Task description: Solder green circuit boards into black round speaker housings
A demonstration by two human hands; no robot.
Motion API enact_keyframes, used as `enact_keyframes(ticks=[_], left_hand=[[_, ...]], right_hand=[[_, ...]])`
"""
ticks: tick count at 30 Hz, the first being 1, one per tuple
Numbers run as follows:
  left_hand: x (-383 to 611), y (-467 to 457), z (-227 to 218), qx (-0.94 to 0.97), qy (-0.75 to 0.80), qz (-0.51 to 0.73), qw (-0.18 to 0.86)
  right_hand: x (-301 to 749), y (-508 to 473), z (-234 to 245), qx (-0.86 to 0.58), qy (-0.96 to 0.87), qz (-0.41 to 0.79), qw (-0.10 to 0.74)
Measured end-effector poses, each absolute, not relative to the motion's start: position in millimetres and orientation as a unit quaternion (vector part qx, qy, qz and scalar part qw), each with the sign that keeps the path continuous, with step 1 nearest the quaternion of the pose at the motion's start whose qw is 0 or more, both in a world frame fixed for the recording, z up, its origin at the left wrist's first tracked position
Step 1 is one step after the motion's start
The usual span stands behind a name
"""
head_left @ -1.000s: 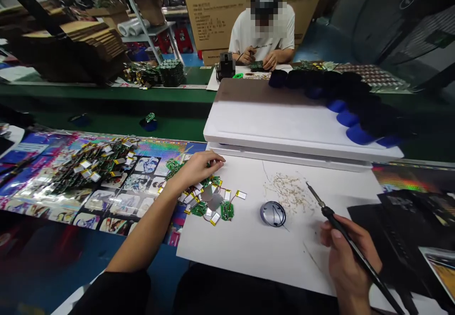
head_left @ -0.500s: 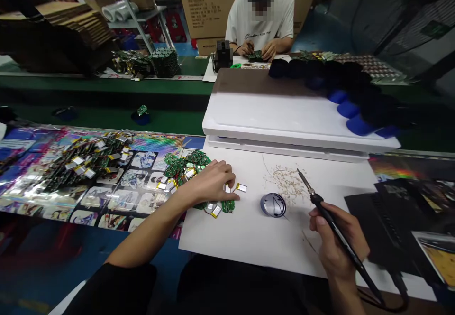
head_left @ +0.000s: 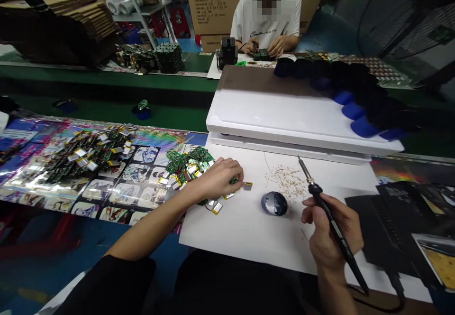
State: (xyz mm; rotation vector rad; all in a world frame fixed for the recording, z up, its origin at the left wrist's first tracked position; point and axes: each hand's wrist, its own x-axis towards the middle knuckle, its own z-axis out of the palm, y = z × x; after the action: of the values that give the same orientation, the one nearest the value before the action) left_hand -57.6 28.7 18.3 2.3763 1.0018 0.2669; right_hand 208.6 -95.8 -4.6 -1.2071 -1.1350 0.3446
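Note:
My left hand (head_left: pixel 223 178) is closed, thumb and fingers pinching a small green circuit board (head_left: pixel 233 180), most of which the fingers hide. A small silver battery (head_left: pixel 248 186) with a yellow end sticks out just past the fingertips. Beside and beneath this hand lies a pile of green circuit boards (head_left: pixel 194 157) with silver batteries. In my right hand (head_left: pixel 336 236) a black soldering iron (head_left: pixel 330 220) is gripped like a pen, its metal tip up and to the left. Between the hands a dark blue round cup-like part (head_left: pixel 274 204) stands on the white sheet (head_left: pixel 245 244).
Tan scraps (head_left: pixel 287 182) lie behind the round part. White foam boxes (head_left: pixel 263 111) at the back carry a row of blue-black round parts (head_left: pixel 364 127). More boards with batteries (head_left: pixel 88 151) are heaped at left. Across the bench a person (head_left: pixel 266 25) handles boards.
My left hand has closed on a circuit board and come slightly up and right. The battery by its fingertips has shifted and tilted. My right hand, still holding the iron, moved slightly left.

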Motion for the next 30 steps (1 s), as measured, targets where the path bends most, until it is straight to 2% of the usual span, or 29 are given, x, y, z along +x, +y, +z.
enact_keyframes(ticks=[3,6,10,19,30], left_hand=[[-54.4,27.2,21.9,0.816,0.399,0.190,0.372],[-51.9,26.3,23.9,0.701,0.406,0.265,0.522],[-48.8,26.8,23.7,0.606,0.361,0.290,0.647],[-48.4,22.5,19.0,0.549,0.309,0.216,0.746],[-38.7,16.6,0.4,0.478,0.281,0.267,0.788]], right_hand=[[200.1,-94.8,1.9,-0.531,-0.497,0.162,0.668],[190.9,-92.8,4.5,-0.501,-0.513,0.175,0.674],[181.0,-89.7,1.2,-0.483,-0.543,0.158,0.669],[167.2,-78.8,-0.5,-0.464,-0.708,0.116,0.520],[171.0,-68.5,-1.0,-0.421,-0.759,0.096,0.487]])
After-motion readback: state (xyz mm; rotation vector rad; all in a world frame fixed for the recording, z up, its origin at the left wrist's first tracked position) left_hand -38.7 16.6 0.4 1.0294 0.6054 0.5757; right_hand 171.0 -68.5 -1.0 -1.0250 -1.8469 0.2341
